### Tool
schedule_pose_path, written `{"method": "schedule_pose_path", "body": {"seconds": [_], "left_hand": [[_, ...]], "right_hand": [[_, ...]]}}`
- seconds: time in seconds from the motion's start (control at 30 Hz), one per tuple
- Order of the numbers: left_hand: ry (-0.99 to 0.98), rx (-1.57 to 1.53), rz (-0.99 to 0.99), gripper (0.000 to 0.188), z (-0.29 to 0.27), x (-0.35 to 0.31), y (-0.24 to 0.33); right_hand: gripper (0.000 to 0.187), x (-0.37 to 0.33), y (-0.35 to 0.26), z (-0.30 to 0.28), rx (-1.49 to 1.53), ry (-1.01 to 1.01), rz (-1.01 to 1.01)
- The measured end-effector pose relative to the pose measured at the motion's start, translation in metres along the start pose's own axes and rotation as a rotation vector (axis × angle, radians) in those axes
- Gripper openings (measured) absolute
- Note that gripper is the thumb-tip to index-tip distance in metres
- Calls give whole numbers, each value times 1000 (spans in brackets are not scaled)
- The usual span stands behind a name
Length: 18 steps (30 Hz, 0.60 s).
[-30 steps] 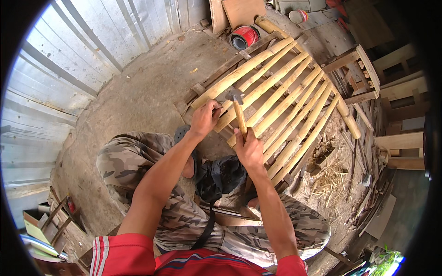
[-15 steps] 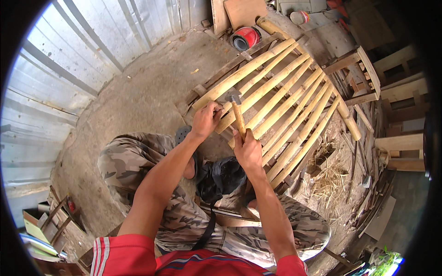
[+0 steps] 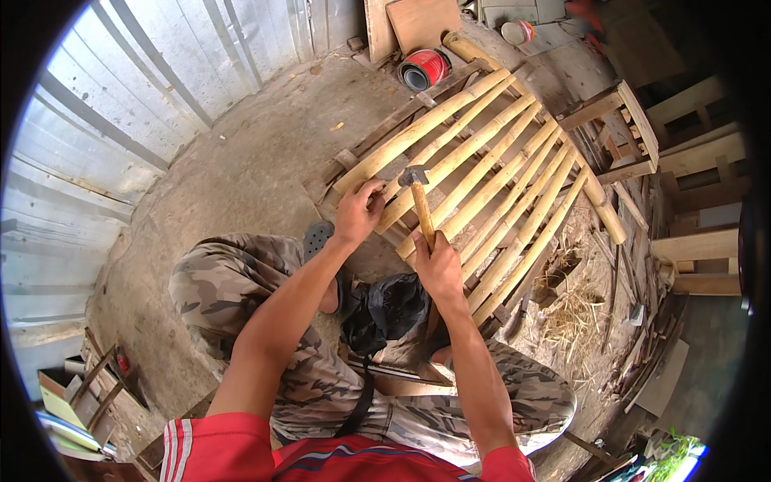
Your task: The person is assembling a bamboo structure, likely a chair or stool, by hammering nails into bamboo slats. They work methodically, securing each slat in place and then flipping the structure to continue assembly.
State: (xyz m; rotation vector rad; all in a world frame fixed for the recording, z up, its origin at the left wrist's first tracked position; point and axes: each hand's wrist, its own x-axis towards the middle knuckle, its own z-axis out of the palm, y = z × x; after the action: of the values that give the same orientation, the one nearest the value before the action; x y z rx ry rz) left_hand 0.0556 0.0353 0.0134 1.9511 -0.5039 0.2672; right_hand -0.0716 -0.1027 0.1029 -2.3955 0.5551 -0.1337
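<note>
My right hand (image 3: 439, 267) is wrapped round the wooden handle of a hammer (image 3: 422, 215). The hammer's dark metal head is over the near ends of the bamboo slats, a little right of my left hand (image 3: 358, 214). The fingers of that left hand are pinched together at the near end of a bamboo slat (image 3: 438, 143); whatever is between them is too small to make out. Several yellow bamboo slats lie side by side, fanning toward me, with their far ends along a thicker bamboo pole (image 3: 596, 205).
A black bag (image 3: 385, 312) lies between my legs. Beyond the slats are a red can (image 3: 424, 69) and leaning boards (image 3: 422, 24). A wooden frame (image 3: 614, 132) stands at the right, with straw (image 3: 574, 321) on the ground nearer. Corrugated metal wall (image 3: 120, 88) at the left.
The hammer and my right hand have shifted slightly to the right, and the hammer head is a little lower in the view. My left hand stays pinched at the slat's end.
</note>
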Motion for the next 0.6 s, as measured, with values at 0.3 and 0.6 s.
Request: {"method": "schedule_pose_path", "body": {"seconds": [0.3, 0.6], "left_hand": [[77, -45, -70, 14, 11, -4, -3], [115, 14, -7, 13, 15, -7, -12]], "right_hand": [[47, 2, -6, 0, 4, -77, 14], [40, -3, -6, 11, -3, -43, -61]]}}
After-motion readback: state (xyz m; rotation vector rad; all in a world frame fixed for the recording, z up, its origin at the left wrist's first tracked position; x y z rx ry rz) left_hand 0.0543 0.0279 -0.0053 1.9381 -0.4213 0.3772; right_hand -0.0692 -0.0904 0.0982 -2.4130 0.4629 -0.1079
